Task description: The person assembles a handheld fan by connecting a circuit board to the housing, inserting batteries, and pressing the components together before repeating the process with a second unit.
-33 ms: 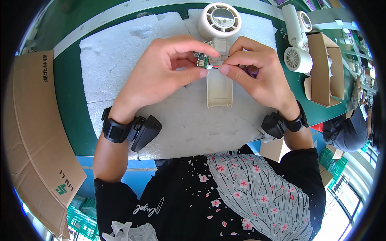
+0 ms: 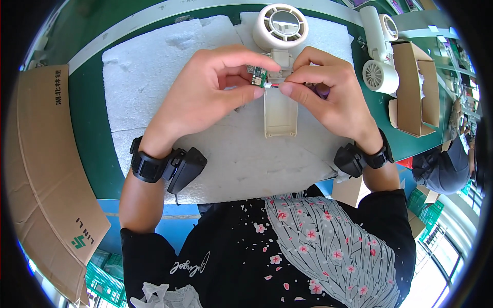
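Observation:
My left hand point(image 2: 203, 92) is closed on a small green circuit board point(image 2: 258, 77), pinched between thumb and fingers. At the board's right edge sits a white wire plug point(image 2: 268, 85), with red and dark wires running from it to my right hand point(image 2: 334, 84). Its thumb and forefinger are pinched on those wires. Partly hidden under the right fingers is a purple cylinder point(image 2: 322, 90). Beyond and beneath my hands lies a cream handheld fan point(image 2: 284, 19), its round head at the far side and its opened handle shell point(image 2: 281, 117) pointing toward me.
White foam sheets point(image 2: 215, 164) cover the green bench point(image 2: 86, 138). More cream fans point(image 2: 381, 76) lie at the right beside an open cardboard box point(image 2: 415, 90). A large cardboard sheet point(image 2: 43, 164) stands at the left. Another person point(image 2: 444, 164) is at the far right.

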Tool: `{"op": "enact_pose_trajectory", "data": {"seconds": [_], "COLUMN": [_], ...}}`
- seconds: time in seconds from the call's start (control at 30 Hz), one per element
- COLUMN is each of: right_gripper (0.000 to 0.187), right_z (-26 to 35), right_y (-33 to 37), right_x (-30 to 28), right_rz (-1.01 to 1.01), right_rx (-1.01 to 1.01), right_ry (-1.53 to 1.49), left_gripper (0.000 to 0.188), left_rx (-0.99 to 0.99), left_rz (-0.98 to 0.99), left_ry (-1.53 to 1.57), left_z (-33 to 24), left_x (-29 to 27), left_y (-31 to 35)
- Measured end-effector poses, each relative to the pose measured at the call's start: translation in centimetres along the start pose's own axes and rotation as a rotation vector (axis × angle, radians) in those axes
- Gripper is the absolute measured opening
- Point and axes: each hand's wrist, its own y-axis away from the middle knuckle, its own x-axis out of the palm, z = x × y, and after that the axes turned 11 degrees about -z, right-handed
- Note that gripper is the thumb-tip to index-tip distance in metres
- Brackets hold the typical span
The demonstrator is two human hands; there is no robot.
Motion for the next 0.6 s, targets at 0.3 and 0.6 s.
{"op": "enact_pose_trajectory", "data": {"seconds": [0.3, 0.6], "right_gripper": [0.007, 0.007], "right_z": [0.06, 0.01], "right_y": [0.09, 0.10], "right_x": [0.08, 0.06], "right_rz": [-0.018, -0.022], "right_rx": [0.050, -0.012], "right_ry": [0.018, 0.022], "left_gripper": [0.033, 0.030], "left_rx": [0.122, 0.200], "left_rz": [-0.073, -0.123], "left_ry": [-0.016, -0.018], "left_z": [0.40, 0.74], "left_x": [0.48, 0.75], "left_y": [-0.17, -0.18]}}
